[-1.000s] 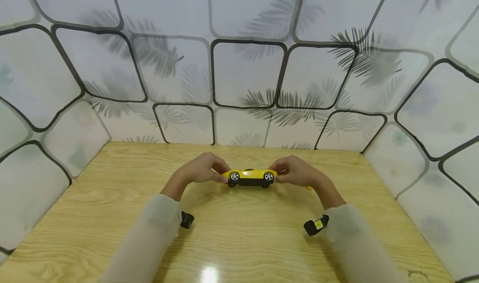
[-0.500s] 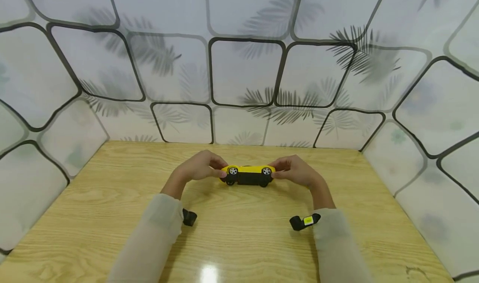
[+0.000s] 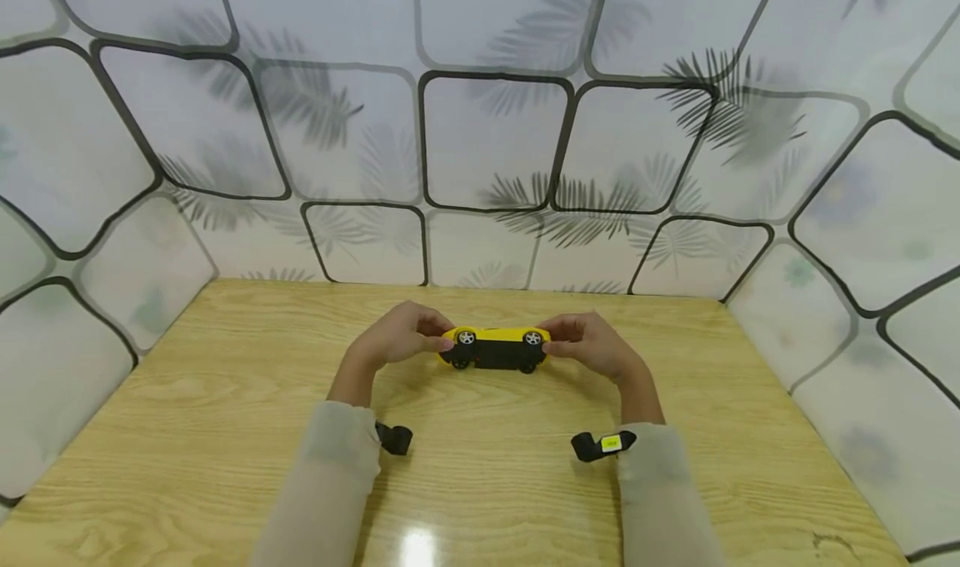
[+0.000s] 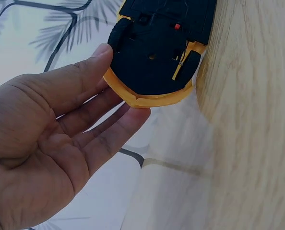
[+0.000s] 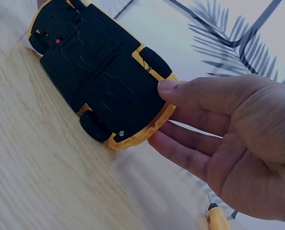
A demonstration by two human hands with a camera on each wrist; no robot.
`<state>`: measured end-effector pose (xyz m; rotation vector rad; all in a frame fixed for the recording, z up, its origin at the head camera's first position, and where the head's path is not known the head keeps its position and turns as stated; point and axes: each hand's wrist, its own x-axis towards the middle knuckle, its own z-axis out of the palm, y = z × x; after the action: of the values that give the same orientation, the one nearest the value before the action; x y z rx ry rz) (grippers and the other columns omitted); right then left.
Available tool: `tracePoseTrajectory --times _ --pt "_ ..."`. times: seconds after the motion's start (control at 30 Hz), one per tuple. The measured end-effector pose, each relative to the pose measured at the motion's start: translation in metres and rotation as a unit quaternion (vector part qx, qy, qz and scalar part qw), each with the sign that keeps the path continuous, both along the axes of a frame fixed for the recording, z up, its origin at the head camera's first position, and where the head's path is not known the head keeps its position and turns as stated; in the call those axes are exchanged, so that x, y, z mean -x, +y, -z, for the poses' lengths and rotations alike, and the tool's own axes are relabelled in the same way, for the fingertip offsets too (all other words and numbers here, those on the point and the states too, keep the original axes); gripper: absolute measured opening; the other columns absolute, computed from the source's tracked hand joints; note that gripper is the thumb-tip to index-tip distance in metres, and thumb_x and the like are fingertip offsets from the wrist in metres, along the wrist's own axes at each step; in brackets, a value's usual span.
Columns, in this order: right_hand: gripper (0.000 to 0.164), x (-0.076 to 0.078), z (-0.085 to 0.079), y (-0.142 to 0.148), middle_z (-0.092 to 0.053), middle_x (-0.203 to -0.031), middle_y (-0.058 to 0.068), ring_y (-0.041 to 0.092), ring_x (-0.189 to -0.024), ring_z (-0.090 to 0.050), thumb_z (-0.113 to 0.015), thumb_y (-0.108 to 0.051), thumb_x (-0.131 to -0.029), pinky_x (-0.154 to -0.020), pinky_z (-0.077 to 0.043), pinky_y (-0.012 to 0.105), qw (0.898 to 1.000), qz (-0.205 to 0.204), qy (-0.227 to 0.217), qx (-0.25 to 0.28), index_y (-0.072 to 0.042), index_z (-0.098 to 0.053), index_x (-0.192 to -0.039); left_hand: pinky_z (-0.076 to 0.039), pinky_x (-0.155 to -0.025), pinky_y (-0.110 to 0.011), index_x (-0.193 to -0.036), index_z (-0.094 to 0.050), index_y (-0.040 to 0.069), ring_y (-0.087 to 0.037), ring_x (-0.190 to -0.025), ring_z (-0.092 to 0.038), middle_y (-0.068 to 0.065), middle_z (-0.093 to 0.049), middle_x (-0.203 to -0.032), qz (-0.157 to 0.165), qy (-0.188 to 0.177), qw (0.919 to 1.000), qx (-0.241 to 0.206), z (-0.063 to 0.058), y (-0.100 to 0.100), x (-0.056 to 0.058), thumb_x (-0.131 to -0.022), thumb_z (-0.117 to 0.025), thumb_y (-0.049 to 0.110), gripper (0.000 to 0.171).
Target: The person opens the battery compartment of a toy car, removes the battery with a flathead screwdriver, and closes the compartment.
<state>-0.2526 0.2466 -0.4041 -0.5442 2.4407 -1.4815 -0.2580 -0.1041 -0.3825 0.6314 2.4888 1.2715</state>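
Note:
Between my two hands a yellow toy car (image 3: 501, 352) is tilted on its side, its black underside facing me. My left hand (image 3: 400, 333) pinches one end, thumb on the underside and fingers behind, as the left wrist view shows on the car's yellow bumper (image 4: 161, 99). At the other end my right hand (image 3: 594, 346) pinches the car the same way. The wheels and a small red switch (image 5: 58, 41) show on the black base (image 5: 101, 62). The roof is turned away and hidden.
A screwdriver with a yellow handle (image 5: 218, 219) lies near my right hand, seen only in the right wrist view. The wooden table (image 3: 495, 467) meets patterned walls (image 3: 495, 142) at the back and sides. Black wrist cameras (image 3: 602, 445) sit at both cuffs.
The car has rolled in both hands from showing its yellow side to showing more of its black underside. Both forearms have moved inward slightly.

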Motion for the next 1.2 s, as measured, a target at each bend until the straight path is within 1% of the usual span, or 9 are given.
tracePoseTrajectory --times 0.1,0.23,0.5,0.6,0.7,0.87,0.97,1.07,1.2 --pt "0.039 0.000 0.001 0.000 -0.068 -0.128 0.013 0.031 -0.120 -0.063 -0.076 -0.019 -0.095 -0.098 -0.056 0.045 1.000 0.004 0.001 0.001 -0.007 -0.067 -0.131 -0.055 -0.098 -0.046 -0.122 -0.073 0.008 -0.023 -0.109 -0.067 -0.004 -0.072 -0.116 -0.007 0.003 0.9999 -0.007 0.001 0.000 -0.001 -0.097 -0.074 0.022 0.029" --pt "0.039 -0.001 0.002 0.002 -0.066 -0.132 0.015 0.032 -0.122 -0.061 -0.075 -0.016 -0.095 -0.097 -0.057 0.043 1.000 0.005 0.004 0.004 -0.006 -0.066 -0.132 -0.055 -0.096 -0.045 -0.122 -0.072 0.008 -0.022 -0.107 -0.067 -0.004 -0.072 -0.114 -0.005 0.003 0.9999 -0.012 0.002 0.001 -0.002 -0.097 -0.073 0.021 0.028" --pt "0.037 0.000 0.006 0.005 -0.067 -0.126 0.015 0.030 -0.117 -0.063 -0.075 -0.015 -0.096 -0.093 -0.058 0.038 1.000 0.012 -0.006 0.018 -0.005 -0.065 -0.130 -0.056 -0.090 -0.042 -0.118 -0.071 0.009 -0.021 -0.099 -0.066 -0.004 -0.071 -0.108 -0.011 -0.002 0.9997 -0.022 0.000 0.002 -0.004 -0.096 -0.075 0.020 0.025" --pt "0.037 -0.001 0.007 0.004 -0.066 -0.126 0.014 0.030 -0.116 -0.063 -0.074 -0.016 -0.096 -0.094 -0.058 0.040 1.000 0.017 -0.005 0.017 -0.005 -0.064 -0.130 -0.056 -0.088 -0.042 -0.116 -0.070 0.008 -0.021 -0.098 -0.066 -0.005 -0.070 -0.107 -0.008 -0.004 0.9995 -0.029 0.000 0.002 -0.003 -0.096 -0.075 0.020 0.024" --pt "0.036 -0.001 0.007 0.004 -0.065 -0.126 0.015 0.030 -0.116 -0.062 -0.073 -0.017 -0.097 -0.094 -0.058 0.042 1.000 0.020 0.000 0.018 -0.005 -0.063 -0.130 -0.056 -0.087 -0.043 -0.114 -0.069 0.008 -0.022 -0.097 -0.066 -0.006 -0.069 -0.107 -0.007 -0.004 0.9993 -0.036 0.001 0.001 -0.003 -0.097 -0.074 0.019 0.021" --pt "0.036 0.000 0.009 0.002 -0.065 -0.128 0.017 0.032 -0.118 -0.063 -0.071 -0.016 -0.099 -0.096 -0.057 0.044 0.999 0.015 0.018 0.029 -0.005 -0.061 -0.131 -0.059 -0.087 -0.048 -0.112 -0.069 0.010 -0.024 -0.098 -0.068 -0.008 -0.067 -0.109 -0.023 -0.003 0.9983 -0.053 0.004 0.002 -0.001 -0.097 -0.074 0.017 0.017" --pt "0.037 0.001 0.009 0.000 -0.063 -0.132 0.020 0.034 -0.121 -0.062 -0.070 -0.015 -0.099 -0.097 -0.057 0.045 0.999 0.014 0.025 0.037 -0.004 -0.059 -0.133 -0.060 -0.087 -0.049 -0.114 -0.070 0.010 -0.024 -0.097 -0.069 -0.009 -0.067 -0.110 -0.034 -0.003 0.9977 -0.058 0.006 0.002 0.000 -0.098 -0.072 0.018 0.017" --pt "0.037 0.001 0.008 -0.003 -0.061 -0.134 0.023 0.037 -0.121 -0.062 -0.068 -0.013 -0.100 -0.096 -0.058 0.048 0.998 0.019 0.020 0.048 -0.003 -0.058 -0.134 -0.061 -0.085 -0.048 -0.118 -0.070 0.010 -0.023 -0.094 -0.070 -0.010 -0.068 -0.111 -0.038 0.001 0.9976 -0.058 0.007 0.002 0.000 -0.100 -0.070 0.020 0.020" --pt "0.033 0.001 0.007 -0.006 -0.063 -0.129 0.026 0.037 -0.113 -0.064 -0.064 -0.007 -0.102 -0.092 -0.059 0.050 0.998 0.028 0.008 0.058 -0.002 -0.058 -0.134 -0.062 -0.082 -0.047 -0.121 -0.071 0.011 -0.022 -0.089 -0.071 -0.011 -0.069 -0.112 -0.044 0.004 0.9978 -0.050 0.006 0.002 0.000 -0.101 -0.068 0.021 0.022"
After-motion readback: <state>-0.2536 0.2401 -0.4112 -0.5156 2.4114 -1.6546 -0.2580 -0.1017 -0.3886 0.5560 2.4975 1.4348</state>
